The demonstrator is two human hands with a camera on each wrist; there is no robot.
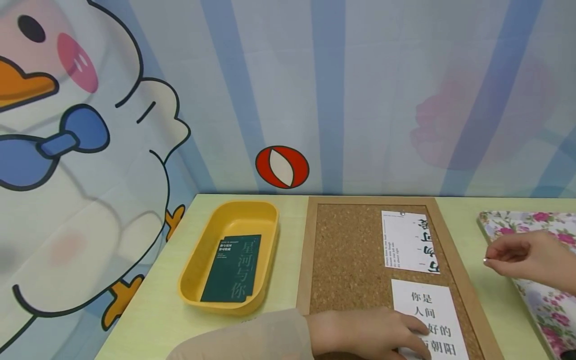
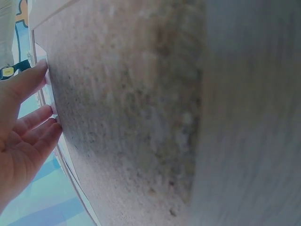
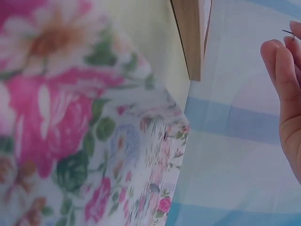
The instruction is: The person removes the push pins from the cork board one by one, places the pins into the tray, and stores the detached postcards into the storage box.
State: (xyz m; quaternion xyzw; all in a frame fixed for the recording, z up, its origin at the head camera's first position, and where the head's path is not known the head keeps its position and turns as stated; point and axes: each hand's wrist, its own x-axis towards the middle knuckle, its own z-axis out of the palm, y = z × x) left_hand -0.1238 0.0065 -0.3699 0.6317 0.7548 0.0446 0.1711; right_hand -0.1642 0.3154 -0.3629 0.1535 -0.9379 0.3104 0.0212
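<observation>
My left hand [image 1: 382, 332] rests its fingertips on a white card [image 1: 443, 320] with large dark characters, at the lower right of the wood-framed corkboard [image 1: 346, 250]. In the left wrist view this hand's [image 2: 28, 122] thumb and fingers are spread and touch the card at the cork. Beyond it, another white card [image 1: 407, 245] has a thumbtack [image 1: 402, 213] at its top edge. Right of the frame, my right hand [image 1: 531, 257] is raised over the floral-patterned surface. It pinches a thumbtack [image 3: 288, 32], whose thin point sticks out from the fingertips in the right wrist view.
A yellow tray [image 1: 189, 280] left of the corkboard holds dark green cards [image 1: 231, 270]. The floral-patterned flat thing [image 1: 549, 315] lies at the right of the pale yellow table [image 1: 288, 220]. A printed backdrop [image 1: 373, 100] stands behind.
</observation>
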